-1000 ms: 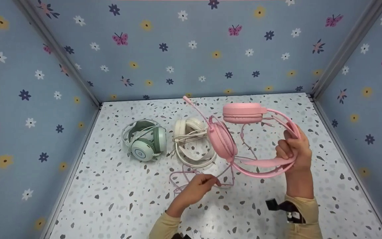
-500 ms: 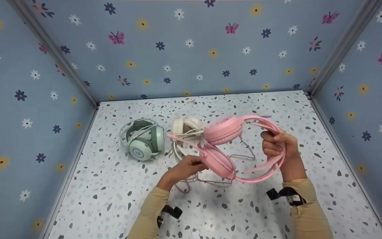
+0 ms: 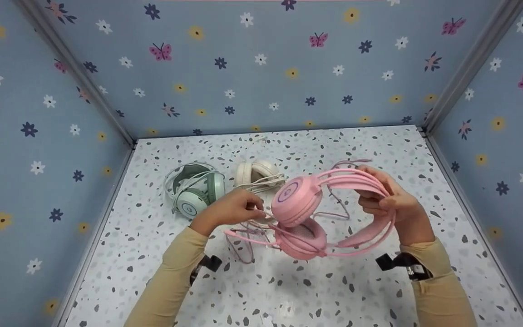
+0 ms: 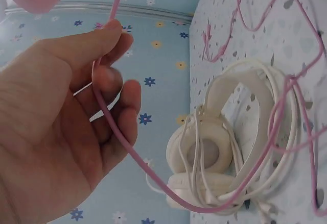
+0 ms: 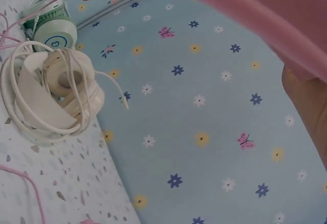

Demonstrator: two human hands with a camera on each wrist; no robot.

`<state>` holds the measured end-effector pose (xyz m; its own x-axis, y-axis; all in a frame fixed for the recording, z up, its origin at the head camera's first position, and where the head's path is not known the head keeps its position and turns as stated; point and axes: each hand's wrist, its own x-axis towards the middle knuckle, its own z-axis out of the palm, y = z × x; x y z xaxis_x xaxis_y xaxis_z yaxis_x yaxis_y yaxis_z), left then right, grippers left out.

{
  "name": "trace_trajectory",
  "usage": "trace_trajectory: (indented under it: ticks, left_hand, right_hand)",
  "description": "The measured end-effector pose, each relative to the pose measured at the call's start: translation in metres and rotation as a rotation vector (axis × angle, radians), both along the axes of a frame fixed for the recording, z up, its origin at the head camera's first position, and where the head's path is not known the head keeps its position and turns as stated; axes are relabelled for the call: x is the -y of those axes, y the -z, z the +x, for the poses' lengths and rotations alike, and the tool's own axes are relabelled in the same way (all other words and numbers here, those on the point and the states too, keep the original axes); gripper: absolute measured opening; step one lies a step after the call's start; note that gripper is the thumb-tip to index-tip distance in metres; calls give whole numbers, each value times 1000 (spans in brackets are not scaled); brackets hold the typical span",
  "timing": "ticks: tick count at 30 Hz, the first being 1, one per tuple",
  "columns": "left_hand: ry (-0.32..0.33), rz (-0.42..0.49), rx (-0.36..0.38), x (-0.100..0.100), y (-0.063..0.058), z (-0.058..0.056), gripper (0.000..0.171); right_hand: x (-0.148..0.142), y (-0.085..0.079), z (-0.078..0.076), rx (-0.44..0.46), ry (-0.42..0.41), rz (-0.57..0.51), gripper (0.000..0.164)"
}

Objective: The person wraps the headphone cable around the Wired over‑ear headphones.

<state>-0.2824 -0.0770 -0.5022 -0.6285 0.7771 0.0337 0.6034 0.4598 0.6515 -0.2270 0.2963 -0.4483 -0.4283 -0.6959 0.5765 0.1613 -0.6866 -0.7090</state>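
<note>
In the head view, my right hand grips the headband of a pink headset, holding it above the table with its ear cups towards the left. The headset's boom microphone points left. My left hand is left of the ear cups. Between thumb and fingers it pinches the headset's pink cable, which sags in a loop below the hand in the left wrist view. More of this cable lies loosely on the table under the headset. Only a small part of the right hand shows in the right wrist view.
A white headset, its cable wound about it, lies on the speckled table behind the pink one. Left of it is a green headset, partly behind my left hand. Blue flowered walls enclose the table's back and sides.
The pink headset has come lower and turned, so one ear cup's round outer face now shows. My left hand has moved left and up with the cable, away from the ear cups.
</note>
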Motion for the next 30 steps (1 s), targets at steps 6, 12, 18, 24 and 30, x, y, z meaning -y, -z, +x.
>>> trace_trajectory:
  ticks: [6,12,18,24,30]
  left_hand:
    - [-189,-128,-371,10,-14,-7,52]
    - [-224,-138,-512,12,-27,-13,48]
    - [-296,-148,-539,12,-31,-17,46]
    - [-301,-155,-373,6,-22,-23,46]
    - [-100,-60,39,-3,20,-19,34]
  right_hand:
    - [-4,-30,25,-389,616,384,54]
    - [7,-36,44,-605,1012,670,65]
    - [20,-26,58,-612,1218,816,61]
    - [22,-18,59,-499,1332,575,43]
    - [32,-16,48,-292,1370,17,21]
